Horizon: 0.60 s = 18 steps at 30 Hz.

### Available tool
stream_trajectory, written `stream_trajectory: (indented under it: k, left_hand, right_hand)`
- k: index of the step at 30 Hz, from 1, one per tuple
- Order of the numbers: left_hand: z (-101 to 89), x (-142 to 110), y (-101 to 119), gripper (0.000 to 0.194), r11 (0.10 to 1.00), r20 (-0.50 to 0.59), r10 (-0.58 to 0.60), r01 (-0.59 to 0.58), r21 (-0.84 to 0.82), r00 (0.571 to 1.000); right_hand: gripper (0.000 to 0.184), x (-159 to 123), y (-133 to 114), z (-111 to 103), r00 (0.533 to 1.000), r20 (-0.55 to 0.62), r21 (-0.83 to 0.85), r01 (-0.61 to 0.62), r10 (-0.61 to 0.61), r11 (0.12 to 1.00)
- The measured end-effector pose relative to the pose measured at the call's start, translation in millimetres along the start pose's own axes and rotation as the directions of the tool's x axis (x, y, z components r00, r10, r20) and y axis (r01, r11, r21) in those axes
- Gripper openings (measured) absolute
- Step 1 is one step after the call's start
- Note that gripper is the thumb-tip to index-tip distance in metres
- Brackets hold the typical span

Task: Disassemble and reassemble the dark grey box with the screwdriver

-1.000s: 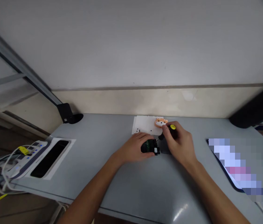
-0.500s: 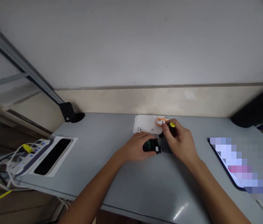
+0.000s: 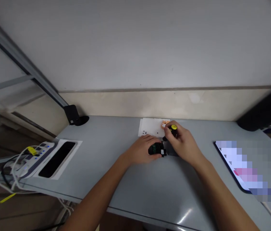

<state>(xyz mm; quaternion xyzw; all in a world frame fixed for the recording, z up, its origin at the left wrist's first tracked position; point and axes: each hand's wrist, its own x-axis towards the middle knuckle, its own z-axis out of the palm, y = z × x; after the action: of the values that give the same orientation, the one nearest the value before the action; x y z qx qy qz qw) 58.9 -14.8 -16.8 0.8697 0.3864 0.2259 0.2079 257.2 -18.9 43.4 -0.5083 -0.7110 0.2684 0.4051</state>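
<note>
A small black device with a green circuit board (image 3: 157, 149) lies on the grey desk (image 3: 130, 192), and my left hand (image 3: 140, 150) is closed around its left side, holding it down. My right hand (image 3: 182, 144) is wrapped round a black screwdriver with a yellow cap (image 3: 173, 128), held upright over the right end of the device. Just behind the hands lies a white sheet (image 3: 150, 127) with a few tiny dark screws (image 3: 145, 132) on it and an orange animal-face figure (image 3: 164, 124), partly hidden by my right hand.
A white power strip (image 3: 33, 154) with cables and a black slot lies at the left edge. A black clamp base (image 3: 74, 117) of a slanted metal arm stands at the back left. A blurred-out tablet (image 3: 243, 166) lies at the right, with a dark object (image 3: 265, 110) behind it.
My right hand with the screwdriver has shifted slightly left and toward the wall, covering more of the orange figure. My left hand stays on the device. The view has drifted a little.
</note>
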Motion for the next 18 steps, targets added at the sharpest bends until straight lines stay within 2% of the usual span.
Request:
stream_trajectory:
  k: [4,8,11,13,16,18]
  left_hand:
    - [1.2,-1.1,-1.9,0.044,1.000,-0.003,0.012,-0.012,-0.004,1.000]
    - [2.6,-1.6,-4.0,0.046,1.000,-0.005,0.025,-0.025,0.007,1.000]
    - [1.7,-1.0,-3.0,0.046,1.000,0.004,0.008,-0.008,0.006,1.000]
    - [0.0,-0.4,-1.1,0.045,1.000,0.017,-0.008,0.008,0.000,1.000]
    - [-2.7,0.7,2.1,0.045,0.999,0.037,-0.028,0.029,-0.014,0.999]
    - [-4.0,1.2,3.5,0.045,0.999,0.040,-0.041,0.042,-0.022,0.998]
  right_hand:
    - [0.023,4.1,-1.3,-1.0,0.998,0.060,0.052,0.010,-0.013,0.999]
    - [0.028,10.6,-5.9,-2.8,0.996,0.088,0.020,-0.005,0.004,1.000]
    - [0.031,15.5,-5.7,0.2,0.997,0.053,-0.009,-0.051,0.051,0.999]
    - [0.035,18.9,-3.1,5.8,0.999,-0.021,0.013,-0.034,0.034,0.999]
    - [0.035,23.4,1.3,19.2,0.989,-0.146,0.135,0.052,-0.032,0.989]
    - [0.032,24.5,3.0,30.1,0.992,-0.121,0.315,0.073,-0.036,0.946]
